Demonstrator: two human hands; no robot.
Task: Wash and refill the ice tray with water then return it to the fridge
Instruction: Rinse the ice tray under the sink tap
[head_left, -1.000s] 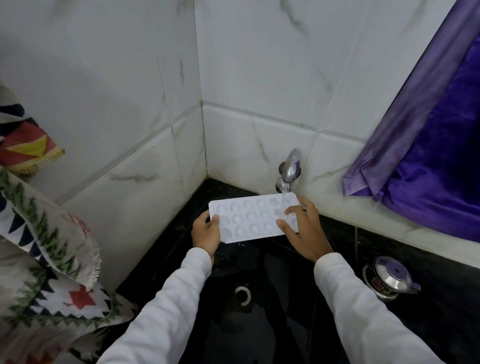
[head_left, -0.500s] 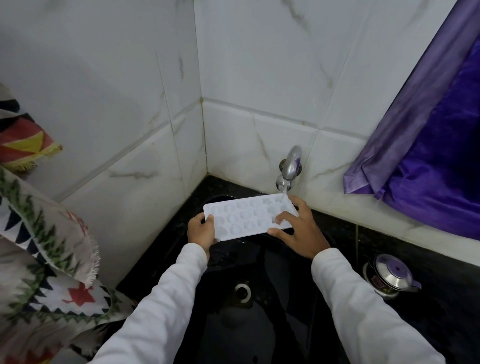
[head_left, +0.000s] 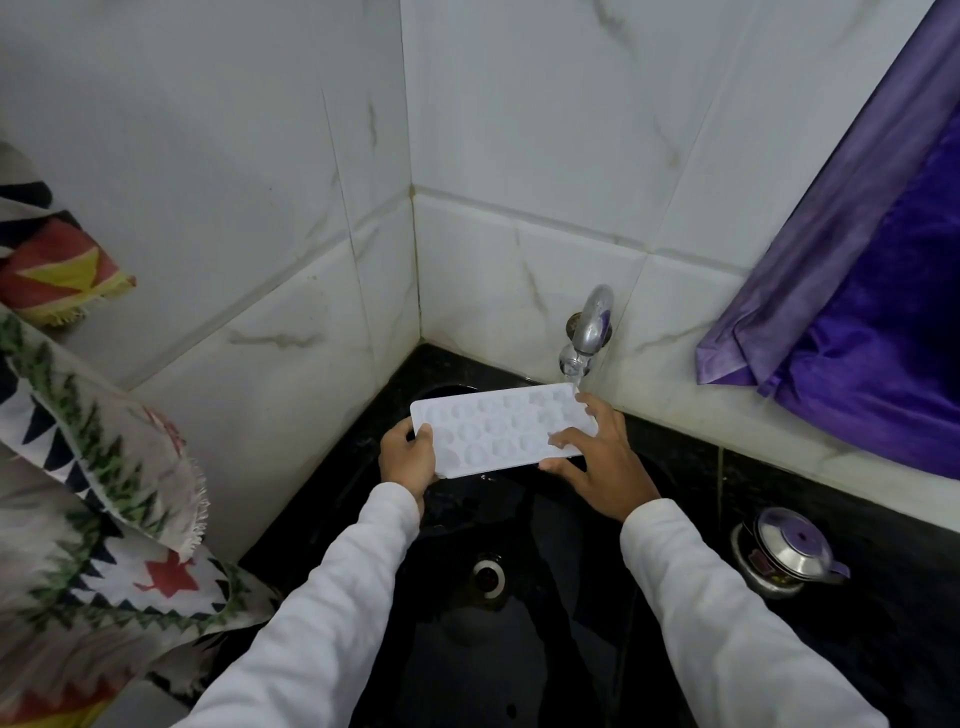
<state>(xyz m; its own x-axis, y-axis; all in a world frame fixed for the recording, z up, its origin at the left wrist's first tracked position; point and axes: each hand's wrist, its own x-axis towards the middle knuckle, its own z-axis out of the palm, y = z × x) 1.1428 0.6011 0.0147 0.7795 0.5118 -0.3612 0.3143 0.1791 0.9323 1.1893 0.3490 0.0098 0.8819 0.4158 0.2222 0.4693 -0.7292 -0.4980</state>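
A white ice tray (head_left: 493, 428) with several round cells is held flat over the black sink (head_left: 519, 649), under the chrome tap (head_left: 589, 327). Water runs from the tap onto the tray's far right corner. My left hand (head_left: 408, 460) grips the tray's left end, thumb on top. My right hand (head_left: 605, 457) holds the right end, with fingertips spread over the cells and the thumb under the near edge.
The sink's drain (head_left: 488, 574) lies below the tray. A small steel lidded pot (head_left: 789, 548) stands on the black counter at right. Purple cloth (head_left: 857, 312) hangs over the right wall. Patterned fabric (head_left: 88, 493) hangs at left. White marble tiles line the corner.
The tray has shifted slightly left and nearer under the running tap. My right fingers have moved across the cells at the tray's right end.
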